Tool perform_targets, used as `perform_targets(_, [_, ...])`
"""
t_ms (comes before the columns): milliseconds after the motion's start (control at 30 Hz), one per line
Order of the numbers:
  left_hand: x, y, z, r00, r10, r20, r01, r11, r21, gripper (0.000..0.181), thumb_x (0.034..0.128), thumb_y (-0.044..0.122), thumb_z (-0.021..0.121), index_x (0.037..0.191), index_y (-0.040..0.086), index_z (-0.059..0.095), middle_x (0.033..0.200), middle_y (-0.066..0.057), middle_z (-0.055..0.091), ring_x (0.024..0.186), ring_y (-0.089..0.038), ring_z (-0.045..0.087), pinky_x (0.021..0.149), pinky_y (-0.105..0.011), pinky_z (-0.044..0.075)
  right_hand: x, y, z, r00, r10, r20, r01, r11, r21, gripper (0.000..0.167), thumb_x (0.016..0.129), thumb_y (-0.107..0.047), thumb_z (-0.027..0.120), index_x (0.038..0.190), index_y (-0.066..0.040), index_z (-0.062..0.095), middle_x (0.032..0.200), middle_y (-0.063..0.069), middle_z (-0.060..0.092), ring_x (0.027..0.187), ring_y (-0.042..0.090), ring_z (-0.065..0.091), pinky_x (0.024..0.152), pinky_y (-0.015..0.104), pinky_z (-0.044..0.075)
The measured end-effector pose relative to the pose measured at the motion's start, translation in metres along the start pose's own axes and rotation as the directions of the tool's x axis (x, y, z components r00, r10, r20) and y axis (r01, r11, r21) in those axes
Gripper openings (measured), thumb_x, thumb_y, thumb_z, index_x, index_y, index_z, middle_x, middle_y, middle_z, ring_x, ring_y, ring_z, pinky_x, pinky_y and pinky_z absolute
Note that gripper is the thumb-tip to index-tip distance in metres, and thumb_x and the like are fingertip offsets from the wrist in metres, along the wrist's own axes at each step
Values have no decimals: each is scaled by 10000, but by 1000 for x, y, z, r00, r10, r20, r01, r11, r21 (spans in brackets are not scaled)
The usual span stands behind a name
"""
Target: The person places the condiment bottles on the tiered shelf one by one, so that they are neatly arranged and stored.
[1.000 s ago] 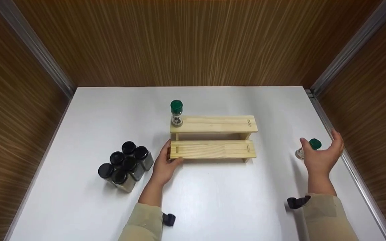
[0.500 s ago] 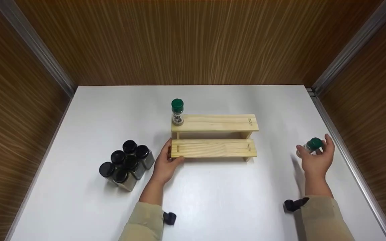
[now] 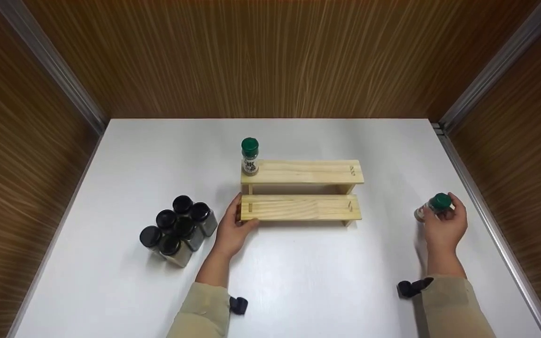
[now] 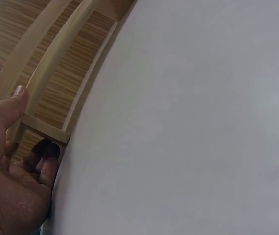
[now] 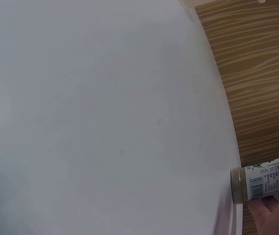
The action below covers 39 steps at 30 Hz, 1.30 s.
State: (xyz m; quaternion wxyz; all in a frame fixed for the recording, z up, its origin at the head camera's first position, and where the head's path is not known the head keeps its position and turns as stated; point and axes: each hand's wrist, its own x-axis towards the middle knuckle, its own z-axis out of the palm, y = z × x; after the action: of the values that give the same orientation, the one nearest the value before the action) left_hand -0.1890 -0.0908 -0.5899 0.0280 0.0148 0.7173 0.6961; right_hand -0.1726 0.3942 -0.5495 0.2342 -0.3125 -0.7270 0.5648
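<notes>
Thumb and fingers of the right hand [image 3: 445, 230] are wrapped around a green-capped bottle [image 3: 437, 203], which I see at the right side of the white table [image 3: 298, 281], well apart from everything else on it. My right wrist view shows a barcode and printed lines on its pale label [image 5: 269, 181], with the base very near the tabletop; I cannot tell whether the two touch. Over on the other side, the left hand [image 3: 230, 232] grips the left end of the front shelf [image 3: 298, 208], a pale wooden plank on short legs: I see the thumb along its front edge and the other fingers curled in at the end, partly in shadow in my left wrist view. Just behind it stands the rear shelf [image 3: 308, 172], set higher; I cannot tell whether the two are joined. A second green-capped bottle [image 3: 250, 157] stands upright on the left end of that rear shelf, its label turned toward me. Left of the left hand, I count six black-capped jars [image 3: 181, 230] bunched closely together on the tabletop. Tan sleeves [image 3: 200, 310] cover both forearms, and brown wood-grain panels [image 3: 270, 61] rise around the table.
</notes>
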Motion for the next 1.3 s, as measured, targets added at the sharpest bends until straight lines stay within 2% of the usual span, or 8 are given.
perform_targets(167, [0, -1, 0, 1000, -1, 1, 1, 1000, -2, 860, 935, -25, 767, 1646, -22, 284, 1412, -272, 563, 1151, -306, 592, 915, -262, 507, -2, 1, 2, 1000, 13, -20, -12, 999, 44, 704, 946, 93, 698, 1583, -97, 469, 1555, 245, 510, 1421, 257, 532, 1137, 326, 444])
perform_targets(333, [0, -2, 1, 1000, -10, -1, 10, 1000, -7, 862, 935, -34, 763, 1648, -24, 278, 1418, -272, 564, 1151, -299, 597, 908, -233, 511, -6, -2, 5, 1000, 30, -2, -30, 998, 55, 694, 949, 70, 718, 1577, -130, 500, 1576, 217, 503, 1436, 261, 521, 1149, 320, 425])
perform_targets(467, [0, 0, 1, 1000, -17, -4, 17, 1000, -9, 865, 933, -37, 763, 1650, -18, 278, 1406, -271, 569, 1153, -296, 595, 905, -234, 505, -9, -7, 10, 1000, -12, 11, 11, 999, 52, 693, 926, 99, 731, 1551, -134, 545, 1525, 227, 546, 1385, 242, 561, 1131, 305, 446])
perform_targets(633, [1, 0, 2, 1000, -24, -12, 24, 1000, -2, 866, 926, -40, 769, 1647, -15, 289, 1377, -267, 581, 1153, -296, 592, 916, -260, 498, -14, -15, 17, 995, -89, 54, 89, 996, -9, 711, 909, 116, 749, 1544, -147, 563, 1474, 207, 586, 1307, 211, 600, 1092, 289, 481])
perform_targets(867, [2, -3, 2, 999, -27, -18, 27, 1000, -6, 870, 924, -44, 769, 1647, -20, 285, 1402, -276, 574, 1185, -313, 592, 924, -248, 498, -22, -28, 23, 969, -199, 146, 214, 972, -96, 690, 914, 68, 784, 1539, -127, 567, 1395, 131, 617, 1137, 117, 619, 992, 209, 517])
perform_targets(1067, [1, -1, 2, 1000, -13, -14, 13, 1000, -24, 866, 927, -50, 763, 1646, -24, 281, 1390, -284, 575, 1162, -307, 599, 893, -234, 510, -32, -45, 30, 953, -213, 214, 243, 962, -123, 695, 912, 41, 800, 1539, -155, 574, 1400, 131, 626, 1138, 124, 631, 966, 203, 535])
perform_targets(1300, [0, -2, 0, 1000, 8, -11, -9, 1000, -19, 861, 928, -46, 764, 1639, -42, 280, 1403, -290, 565, 1153, -306, 597, 892, -242, 510, -40, -65, 40, 943, -219, 249, 241, 969, -60, 688, 915, 52, 785, 1534, -170, 584, 1386, 128, 642, 1125, 126, 664, 985, 250, 547])
